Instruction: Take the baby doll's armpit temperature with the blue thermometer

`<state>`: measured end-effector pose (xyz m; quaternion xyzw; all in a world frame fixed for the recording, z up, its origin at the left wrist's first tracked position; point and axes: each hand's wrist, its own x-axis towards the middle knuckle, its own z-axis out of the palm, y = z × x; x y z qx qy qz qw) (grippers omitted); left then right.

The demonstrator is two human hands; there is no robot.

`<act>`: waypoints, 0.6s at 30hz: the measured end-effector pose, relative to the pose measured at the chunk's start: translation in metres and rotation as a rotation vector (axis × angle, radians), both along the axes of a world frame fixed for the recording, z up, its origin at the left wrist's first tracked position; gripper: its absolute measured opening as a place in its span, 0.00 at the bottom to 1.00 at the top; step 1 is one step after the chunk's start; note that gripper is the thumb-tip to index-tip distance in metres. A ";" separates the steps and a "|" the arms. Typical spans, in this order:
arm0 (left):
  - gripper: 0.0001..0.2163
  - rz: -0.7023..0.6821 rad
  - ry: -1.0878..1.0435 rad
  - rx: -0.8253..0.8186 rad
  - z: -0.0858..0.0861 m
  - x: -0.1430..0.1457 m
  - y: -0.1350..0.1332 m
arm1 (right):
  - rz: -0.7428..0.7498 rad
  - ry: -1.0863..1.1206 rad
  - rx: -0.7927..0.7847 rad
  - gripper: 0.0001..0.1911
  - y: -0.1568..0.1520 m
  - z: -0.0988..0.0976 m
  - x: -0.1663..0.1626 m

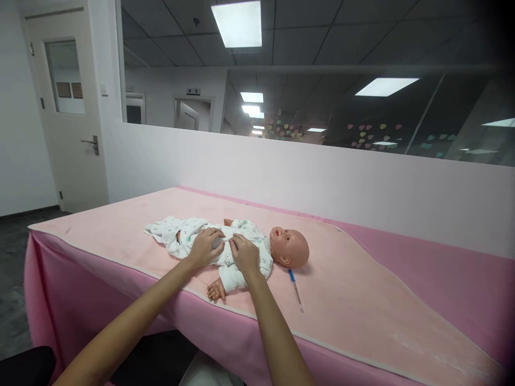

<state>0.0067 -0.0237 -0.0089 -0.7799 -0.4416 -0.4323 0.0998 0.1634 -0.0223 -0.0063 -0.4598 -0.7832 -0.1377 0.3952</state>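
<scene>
A baby doll [289,246] lies on its back, head to the right, dressed in a white patterned romper [263,262]. My left hand [207,245] rests over the doll's belly, fingers bent and closed on the romper's front. A small greyish patch shows beside its fingertips. Just to the right, my right hand [244,252] has its fingers drawn together on the same cloth at the chest. What lies under the fingertips is hidden. One doll hand [216,290] sticks out of the near sleeve.
A thin clear stick with a blue end [292,276], perhaps a thermometer, lies near the doll's head. The light pink mat [362,300] covers a table draped in darker pink cloth [462,268]. Behind stands a white wall [322,177] with a window; a door [66,134] is at left.
</scene>
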 end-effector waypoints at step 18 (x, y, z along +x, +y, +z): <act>0.06 -0.027 -0.022 0.005 0.000 0.002 0.000 | -0.066 0.077 -0.046 0.06 -0.001 0.000 -0.002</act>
